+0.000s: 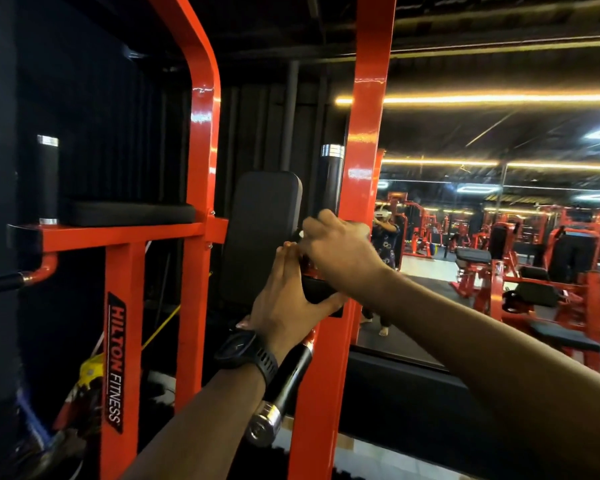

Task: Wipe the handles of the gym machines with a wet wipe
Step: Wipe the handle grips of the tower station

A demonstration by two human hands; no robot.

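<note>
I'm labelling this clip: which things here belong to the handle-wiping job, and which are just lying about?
Job: right hand curled on a white scrap, likely the wipe; left hand; right upright grip; chrome-capped handle.
Lying about: back pad; yellow cord; mirror.

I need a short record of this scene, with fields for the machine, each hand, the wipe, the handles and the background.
machine: orange frame with black back pad, label HILTON FITNESS
left hand: wears a black watch, fingers straight, against a black block on the frame
right hand: fingers curled, pinching a small white bit
wet wipe: probably that white bit; mostly hidden
handles: upright grip at left; chrome-capped bar under the left wrist; neither gripped
background: mirror showing more orange machines
</note>
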